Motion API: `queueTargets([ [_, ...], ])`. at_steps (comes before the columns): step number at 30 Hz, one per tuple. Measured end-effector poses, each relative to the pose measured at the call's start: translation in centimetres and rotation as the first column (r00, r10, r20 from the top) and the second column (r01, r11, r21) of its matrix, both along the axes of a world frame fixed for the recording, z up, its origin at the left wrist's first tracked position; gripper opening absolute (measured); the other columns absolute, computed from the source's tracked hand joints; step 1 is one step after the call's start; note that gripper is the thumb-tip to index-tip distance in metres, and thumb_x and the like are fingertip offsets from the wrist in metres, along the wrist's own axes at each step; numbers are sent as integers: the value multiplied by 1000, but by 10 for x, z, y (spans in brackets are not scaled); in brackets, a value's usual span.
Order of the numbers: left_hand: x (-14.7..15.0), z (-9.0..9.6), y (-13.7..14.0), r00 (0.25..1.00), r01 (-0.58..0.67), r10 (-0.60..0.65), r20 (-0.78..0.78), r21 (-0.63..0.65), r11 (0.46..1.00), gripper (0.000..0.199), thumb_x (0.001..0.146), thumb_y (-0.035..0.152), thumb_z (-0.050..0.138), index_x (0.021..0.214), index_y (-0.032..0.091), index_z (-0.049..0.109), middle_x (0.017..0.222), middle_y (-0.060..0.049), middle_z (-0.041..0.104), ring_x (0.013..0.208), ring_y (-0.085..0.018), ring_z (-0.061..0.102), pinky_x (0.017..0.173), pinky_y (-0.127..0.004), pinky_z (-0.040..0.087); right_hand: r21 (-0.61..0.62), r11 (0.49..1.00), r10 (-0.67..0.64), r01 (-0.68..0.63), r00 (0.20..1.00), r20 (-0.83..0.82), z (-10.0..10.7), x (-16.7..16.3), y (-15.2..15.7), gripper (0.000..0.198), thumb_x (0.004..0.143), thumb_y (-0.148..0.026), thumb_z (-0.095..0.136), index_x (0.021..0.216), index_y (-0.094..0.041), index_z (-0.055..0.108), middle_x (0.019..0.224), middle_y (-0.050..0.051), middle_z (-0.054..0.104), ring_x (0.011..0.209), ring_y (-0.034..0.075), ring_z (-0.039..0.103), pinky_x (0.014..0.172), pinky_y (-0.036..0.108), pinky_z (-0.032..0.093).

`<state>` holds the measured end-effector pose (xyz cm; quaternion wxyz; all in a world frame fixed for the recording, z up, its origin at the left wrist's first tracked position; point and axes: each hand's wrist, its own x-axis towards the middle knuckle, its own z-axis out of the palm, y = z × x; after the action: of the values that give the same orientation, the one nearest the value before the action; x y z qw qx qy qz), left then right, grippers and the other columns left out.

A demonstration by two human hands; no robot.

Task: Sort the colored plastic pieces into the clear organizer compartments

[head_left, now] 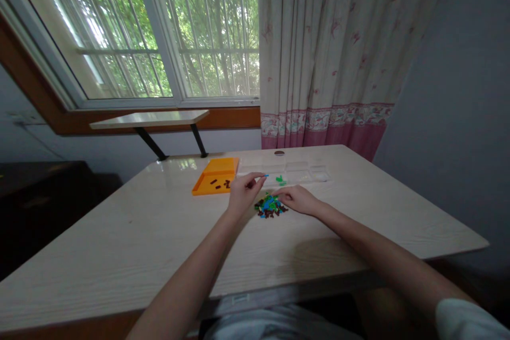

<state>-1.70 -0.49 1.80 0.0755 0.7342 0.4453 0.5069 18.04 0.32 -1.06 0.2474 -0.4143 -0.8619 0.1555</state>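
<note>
My left hand [244, 191] pinches a small blue piece [266, 175] between thumb and forefinger, raised above the table. My right hand [297, 199] rests at the right edge of a pile of small blue, green and brown pieces [270, 206], fingers bent and reaching into it. Whether the right fingertips grip a piece is too small to make out. Behind the hands, several green pieces [281, 180] lie in a clear plastic tray [298, 176]. Several brown pieces [214, 181] lie in an open orange case [202, 186] at the left, partly hidden by my left hand.
The pale wooden table [159, 244] runs to the window wall. A small raised shelf [151, 118] on dark legs stands at its back left. A dark round spot [279, 153] is near the back edge. A patterned curtain [326, 64] hangs behind.
</note>
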Motion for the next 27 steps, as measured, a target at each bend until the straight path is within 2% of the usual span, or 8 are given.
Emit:
queueTargets([
  [4,1,2,-3,998,-42,39,49,66,997,29,77,41,52,82,17,69,48,4,49,45,-6,39,48,-17,34,-3,999,-45,46,996,72,0,0,0,21,77,-22,53,94,-21,65,58,-2,54,52,8,45,53,18,28],
  [8,1,1,-3,996,-53,48,76,75,996,30,77,42,52,83,18,69,54,2,56,47,-7,42,50,-18,36,-6,997,-76,76,996,56,-2,1,2,24,77,-26,55,99,-21,62,58,-3,54,52,9,46,53,18,28],
  [14,0,0,0,995,-88,85,51,58,994,29,79,40,51,84,17,69,51,3,53,47,-7,42,50,-17,35,12,998,-60,59,995,76,-1,2,3,21,77,-27,54,94,-22,65,57,-3,53,51,8,45,52,18,28],
  [19,-21,-9,18,987,-150,147,-66,-37,988,32,79,41,48,87,17,67,49,4,49,46,-8,43,50,-18,32,5,999,-51,51,997,65,-1,1,3,18,76,-24,54,89,-19,65,60,-1,55,54,9,47,53,18,28],
  [22,-40,-17,33,966,-224,202,-158,-129,966,34,78,44,47,86,17,66,51,3,51,48,-9,45,49,-19,30,-2,999,-51,51,997,57,-2,1,3,17,76,-24,54,87,-18,65,58,-2,54,53,9,47,52,18,28],
  [27,-56,-22,43,869,-440,350,-350,-221,870,33,80,41,43,91,19,64,64,-2,60,58,-13,53,51,-21,30,-11,999,-39,40,997,67,-4,2,4,16,76,-23,54,88,-18,64,60,-2,56,53,8,47,53,18,28],
])
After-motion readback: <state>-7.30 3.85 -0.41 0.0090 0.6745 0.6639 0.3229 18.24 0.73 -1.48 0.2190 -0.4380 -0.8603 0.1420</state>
